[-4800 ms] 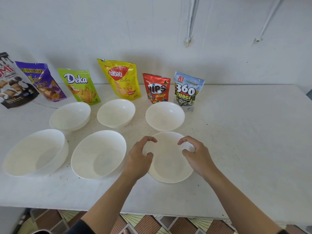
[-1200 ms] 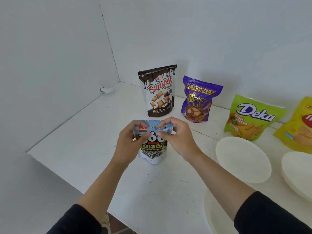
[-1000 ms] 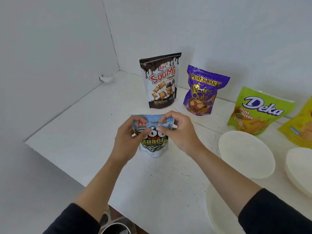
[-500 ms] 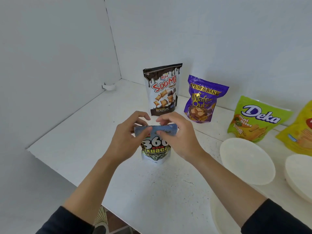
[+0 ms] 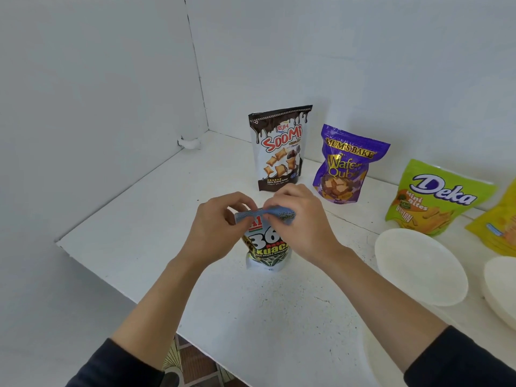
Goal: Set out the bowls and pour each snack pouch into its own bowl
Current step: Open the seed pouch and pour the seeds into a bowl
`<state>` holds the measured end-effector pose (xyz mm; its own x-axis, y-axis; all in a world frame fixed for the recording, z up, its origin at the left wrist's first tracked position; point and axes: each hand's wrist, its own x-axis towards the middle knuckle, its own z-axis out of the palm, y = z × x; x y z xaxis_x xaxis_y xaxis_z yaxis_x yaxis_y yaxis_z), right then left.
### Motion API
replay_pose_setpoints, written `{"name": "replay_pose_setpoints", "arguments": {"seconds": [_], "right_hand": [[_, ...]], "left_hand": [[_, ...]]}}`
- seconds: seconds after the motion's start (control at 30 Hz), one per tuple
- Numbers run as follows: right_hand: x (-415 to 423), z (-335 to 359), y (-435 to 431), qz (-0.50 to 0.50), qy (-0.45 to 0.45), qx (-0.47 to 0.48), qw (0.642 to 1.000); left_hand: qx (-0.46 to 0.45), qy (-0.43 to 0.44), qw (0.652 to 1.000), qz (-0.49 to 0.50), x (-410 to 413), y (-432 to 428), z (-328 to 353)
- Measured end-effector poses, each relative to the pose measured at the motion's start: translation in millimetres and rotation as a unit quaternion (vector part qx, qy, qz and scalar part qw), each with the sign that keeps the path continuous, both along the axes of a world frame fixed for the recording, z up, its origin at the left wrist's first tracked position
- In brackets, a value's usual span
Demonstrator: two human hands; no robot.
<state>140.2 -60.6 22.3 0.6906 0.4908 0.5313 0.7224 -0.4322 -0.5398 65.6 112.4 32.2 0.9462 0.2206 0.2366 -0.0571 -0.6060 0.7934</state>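
Between left hand and right hand, pouch stands upright; top pinched.

We have open table on our left, from the kuaci pouch out to the side wall and the front edge. Our left hand and right hand pinch that pouch's top and block the middle. Behind it the Soomi pouch and wafer pouch stand near the back wall, a gap between them. On our right, the Deka pouch, a yellow pouch and two bowls crowd the table.
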Motion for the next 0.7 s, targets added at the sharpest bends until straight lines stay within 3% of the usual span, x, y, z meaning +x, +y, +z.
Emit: {"name": "replay_pose_setpoints", "arguments": {"seconds": [0.17, 0.33, 0.53, 0.7], "right_hand": [[-2, 6, -1, 0.029, 0.048, -0.083, 0.995], [-2, 14, -11, 0.06, 0.005, -0.157, 0.986], [1, 11, -35, 0.094, -0.015, -0.092, 0.991], [-9, 11, -44, 0.113, 0.078, -0.062, 0.989]], "left_hand": [[-0.04, 0.02, 0.999, 0.006, -7, -8, -3], [-0.072, 0.086, 0.993, -0.042, -10, -7, 6], [-0.084, 0.138, 0.974, -0.16, -19, -5, 17], [-0.003, 0.047, 0.976, -0.211, -20, -2, 7]]}}
